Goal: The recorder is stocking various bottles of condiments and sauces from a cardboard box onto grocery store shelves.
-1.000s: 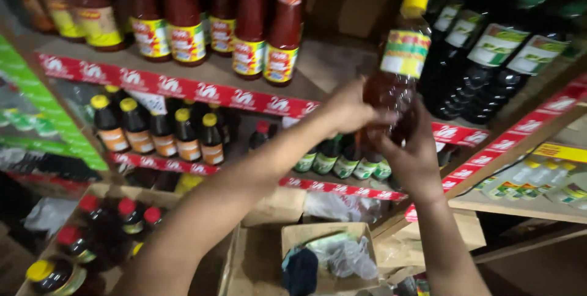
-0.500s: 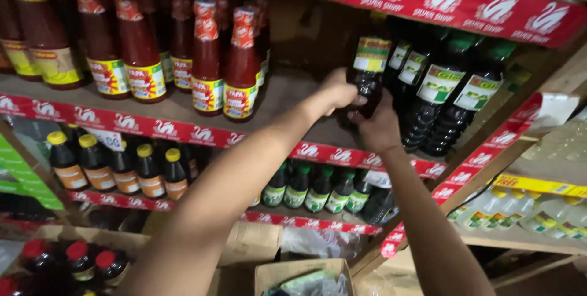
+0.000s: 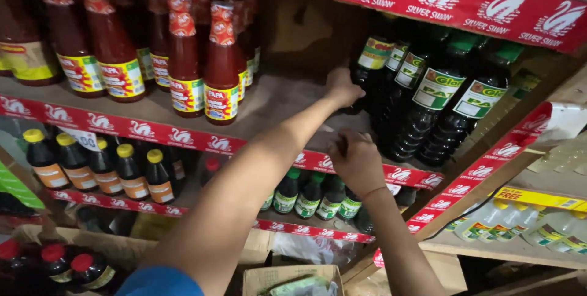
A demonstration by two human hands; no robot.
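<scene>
On the middle wooden shelf [image 3: 281, 103], head view: the dark glass sauce bottle with yellow-green label [image 3: 370, 67] stands upright at the back, beside similar bottles. Glass w/ liquid, so probably heavy, slippery, fragile; best gripped at its lower body. Left hand [image 3: 342, 88], arm stretched far, fingers curled on its base. Right hand [image 3: 356, 163] is loosely closed near the shelf edge, holding nothing visible.

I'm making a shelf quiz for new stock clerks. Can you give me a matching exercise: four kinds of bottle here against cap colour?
Bottles:
1. red sauce bottles
2. small dark bottles, lower left shelf
3. tall dark bottles, upper right
4. clear bottles, far right

Caps:
A. yellow
B. white
C. red wrap
D. green

Pairs: 1-C, 2-A, 3-D, 4-B
</scene>
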